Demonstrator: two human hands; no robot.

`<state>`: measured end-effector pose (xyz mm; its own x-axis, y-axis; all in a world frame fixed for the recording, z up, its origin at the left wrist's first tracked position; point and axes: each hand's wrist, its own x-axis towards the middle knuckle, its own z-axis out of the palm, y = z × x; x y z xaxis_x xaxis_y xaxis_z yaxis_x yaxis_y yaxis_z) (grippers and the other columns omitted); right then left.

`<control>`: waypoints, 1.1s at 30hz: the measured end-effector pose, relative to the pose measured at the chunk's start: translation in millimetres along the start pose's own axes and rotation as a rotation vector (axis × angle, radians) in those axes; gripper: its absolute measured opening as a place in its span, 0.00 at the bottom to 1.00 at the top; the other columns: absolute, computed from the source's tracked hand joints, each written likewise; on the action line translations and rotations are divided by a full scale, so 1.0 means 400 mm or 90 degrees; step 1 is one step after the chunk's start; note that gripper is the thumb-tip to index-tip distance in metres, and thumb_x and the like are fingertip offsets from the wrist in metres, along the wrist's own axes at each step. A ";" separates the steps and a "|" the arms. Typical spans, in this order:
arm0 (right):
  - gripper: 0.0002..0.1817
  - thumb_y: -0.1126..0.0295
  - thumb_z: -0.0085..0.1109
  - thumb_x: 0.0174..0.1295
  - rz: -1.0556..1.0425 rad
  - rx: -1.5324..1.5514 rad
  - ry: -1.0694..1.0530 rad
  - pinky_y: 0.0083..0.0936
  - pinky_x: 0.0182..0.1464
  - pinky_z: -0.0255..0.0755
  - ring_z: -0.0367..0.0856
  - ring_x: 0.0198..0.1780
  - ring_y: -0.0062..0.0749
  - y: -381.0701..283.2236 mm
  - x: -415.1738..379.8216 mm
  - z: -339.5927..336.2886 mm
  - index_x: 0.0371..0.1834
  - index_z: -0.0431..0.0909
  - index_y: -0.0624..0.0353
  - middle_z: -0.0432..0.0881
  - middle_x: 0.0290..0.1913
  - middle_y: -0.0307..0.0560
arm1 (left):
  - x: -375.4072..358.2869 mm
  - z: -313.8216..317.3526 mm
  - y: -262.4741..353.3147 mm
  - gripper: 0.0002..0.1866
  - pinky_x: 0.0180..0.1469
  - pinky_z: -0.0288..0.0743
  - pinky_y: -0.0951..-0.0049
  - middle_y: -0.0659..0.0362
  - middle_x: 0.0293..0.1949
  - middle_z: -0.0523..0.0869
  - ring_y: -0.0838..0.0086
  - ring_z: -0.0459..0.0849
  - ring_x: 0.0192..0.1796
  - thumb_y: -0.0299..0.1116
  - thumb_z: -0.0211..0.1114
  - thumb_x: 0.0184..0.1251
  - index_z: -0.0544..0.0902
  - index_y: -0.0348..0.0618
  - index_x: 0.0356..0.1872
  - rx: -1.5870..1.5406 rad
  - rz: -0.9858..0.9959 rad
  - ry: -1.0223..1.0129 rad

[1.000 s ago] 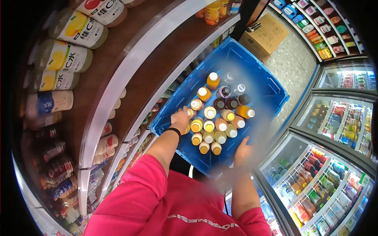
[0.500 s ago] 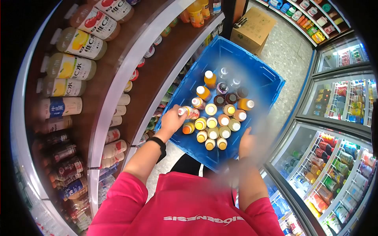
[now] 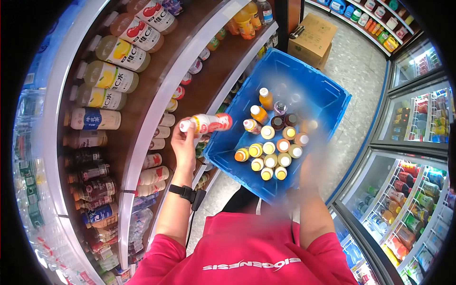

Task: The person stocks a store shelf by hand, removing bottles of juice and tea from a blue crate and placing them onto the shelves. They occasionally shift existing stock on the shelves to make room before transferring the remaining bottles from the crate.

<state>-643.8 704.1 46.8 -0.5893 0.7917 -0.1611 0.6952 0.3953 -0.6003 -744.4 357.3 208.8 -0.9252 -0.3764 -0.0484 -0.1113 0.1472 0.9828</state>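
My left hand [image 3: 184, 142] grips a drink bottle [image 3: 209, 124] near its white cap. The bottle has a red, white and yellow label and lies almost level, its base pointing right, beside the shelf edge and over the left rim of the crate. Inside the blue plastic crate [image 3: 228, 154] stand several bottles, among them an orange juice bottle [image 3: 266, 99], a dark-capped bottle [image 3: 278, 122] and yellow-capped ones [image 3: 269, 161]. My right hand [image 3: 311, 166] is at the crate's right side, smeared by a blurry patch, so its fingers cannot be made out.
On the left, curved shelves carry bottles lying on their sides, such as a lemon drink bottle [image 3: 111, 76] and a milk tea bottle [image 3: 97, 118]. A cardboard box [image 3: 311, 38] stands beyond the crate. Glass-door fridges [image 3: 403, 190] line the right, with tiled floor [image 3: 356, 66] between.
My left hand has lifted the red-and-white bottle out of the crate and moved it left towards the shelves. The view has shifted slightly, and the other bottles stay in the crate.
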 end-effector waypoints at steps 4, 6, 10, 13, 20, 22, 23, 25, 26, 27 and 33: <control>0.22 0.55 0.55 0.65 0.013 -0.018 -0.001 0.49 0.51 0.76 0.82 0.49 0.60 0.015 0.008 0.015 0.54 0.71 0.61 0.83 0.48 0.62 | 0.037 -0.034 -0.009 0.19 0.45 0.75 0.79 0.59 0.51 0.82 0.80 0.80 0.47 0.38 0.64 0.73 0.77 0.38 0.57 -0.023 0.029 0.036; 0.22 0.55 0.55 0.65 0.030 -0.015 -0.010 0.49 0.51 0.76 0.82 0.49 0.60 0.015 0.012 0.019 0.54 0.71 0.61 0.83 0.48 0.61 | 0.070 -0.048 -0.021 0.20 0.45 0.75 0.80 0.58 0.52 0.81 0.78 0.80 0.48 0.39 0.64 0.73 0.76 0.37 0.58 0.020 0.089 0.078; 0.23 0.54 0.55 0.65 0.036 -0.030 -0.012 0.49 0.50 0.76 0.82 0.48 0.60 -0.002 0.007 0.005 0.54 0.71 0.60 0.83 0.48 0.61 | 0.149 -0.075 -0.048 0.25 0.50 0.75 0.76 0.58 0.54 0.80 0.78 0.79 0.50 0.40 0.64 0.73 0.72 0.37 0.64 0.081 0.108 0.126; 0.23 0.54 0.54 0.66 0.037 -0.028 -0.021 0.49 0.49 0.76 0.83 0.47 0.60 -0.029 0.003 -0.018 0.54 0.71 0.60 0.83 0.47 0.61 | 0.193 -0.080 -0.059 0.28 0.54 0.74 0.74 0.56 0.57 0.79 0.77 0.78 0.54 0.41 0.63 0.73 0.69 0.36 0.67 0.119 0.111 0.122; 0.22 0.55 0.55 0.66 -0.005 -0.037 0.016 0.49 0.47 0.77 0.83 0.46 0.59 0.028 0.011 0.034 0.53 0.71 0.61 0.83 0.46 0.62 | 0.220 -0.038 0.004 0.30 0.61 0.70 0.71 0.51 0.61 0.76 0.70 0.76 0.60 0.44 0.62 0.74 0.67 0.34 0.68 0.183 0.020 0.141; 0.21 0.56 0.55 0.65 0.011 -0.008 0.016 0.49 0.47 0.77 0.83 0.45 0.59 0.025 0.010 0.033 0.53 0.72 0.62 0.83 0.46 0.62 | 0.227 -0.027 0.005 0.31 0.63 0.70 0.70 0.49 0.63 0.74 0.69 0.74 0.63 0.43 0.63 0.73 0.66 0.34 0.69 0.201 0.070 0.135; 0.21 0.56 0.55 0.65 0.014 -0.010 0.016 0.49 0.47 0.77 0.83 0.45 0.59 0.033 0.010 0.041 0.53 0.72 0.62 0.83 0.46 0.62 | 0.232 -0.022 0.002 0.33 0.64 0.69 0.70 0.48 0.65 0.73 0.67 0.73 0.65 0.43 0.64 0.72 0.65 0.34 0.69 0.217 0.120 0.131; 0.21 0.56 0.55 0.65 0.017 -0.032 0.026 0.49 0.48 0.76 0.83 0.45 0.59 0.052 0.015 0.055 0.52 0.72 0.62 0.83 0.46 0.62 | 0.255 -0.026 -0.038 0.35 0.66 0.69 0.68 0.47 0.67 0.70 0.65 0.71 0.67 0.39 0.67 0.69 0.62 0.34 0.70 0.163 0.118 0.112; 0.21 0.56 0.55 0.65 0.018 -0.036 0.028 0.49 0.48 0.76 0.83 0.45 0.59 0.049 0.016 0.052 0.52 0.72 0.62 0.83 0.46 0.62 | 0.263 -0.024 -0.063 0.39 0.69 0.68 0.66 0.46 0.68 0.67 0.63 0.69 0.69 0.36 0.70 0.67 0.58 0.35 0.72 0.109 0.117 0.096; 0.21 0.56 0.55 0.65 0.012 -0.040 0.031 0.49 0.48 0.76 0.83 0.46 0.59 0.046 0.015 0.050 0.52 0.72 0.62 0.83 0.45 0.62 | 0.267 -0.021 -0.090 0.39 0.69 0.68 0.66 0.46 0.68 0.67 0.63 0.69 0.69 0.36 0.70 0.67 0.58 0.35 0.72 0.109 0.113 0.095; 0.23 0.55 0.56 0.65 0.031 -0.030 0.014 0.48 0.51 0.75 0.82 0.48 0.61 -0.022 0.003 -0.001 0.54 0.72 0.62 0.83 0.47 0.64 | 0.310 -0.020 -0.282 0.43 0.68 0.71 0.64 0.43 0.65 0.68 0.61 0.73 0.65 0.30 0.77 0.57 0.57 0.25 0.66 0.243 0.056 0.220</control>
<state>-650.5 701.9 52.3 -0.5460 0.8202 -0.1711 0.7411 0.3774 -0.5553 -843.8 286.8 93.3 -0.7700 -0.6187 0.1559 -0.2230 0.4899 0.8428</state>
